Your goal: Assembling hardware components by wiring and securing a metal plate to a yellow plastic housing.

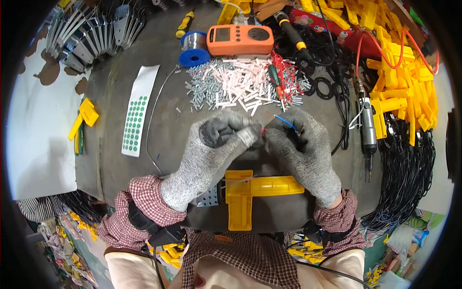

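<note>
Both my hands wear grey knit gloves with dark palms and meet at the middle of the bench. My right hand [306, 144] is closed on a thin blue wire [285, 120], whose bare copper end sticks out to the left. Between the hands shows a short bit of red wire [263, 130], at the fingertips of my left hand [211, 142]. Those fingers are pinched together; the glove hides just what lies in them. Below the hands lies a T-shaped yellow plastic housing [239, 207], with a perforated metal plate [208, 198] beside it, partly under my left wrist.
Ahead lies a pile of pale and grey small tubes [240, 84], with an orange meter [240, 39] and a blue solder spool [194, 50] behind. A sheet of green stickers [139, 113] is on the left. A power screwdriver [368, 125], black cables [402, 168] and yellow parts [409, 91] crowd the right.
</note>
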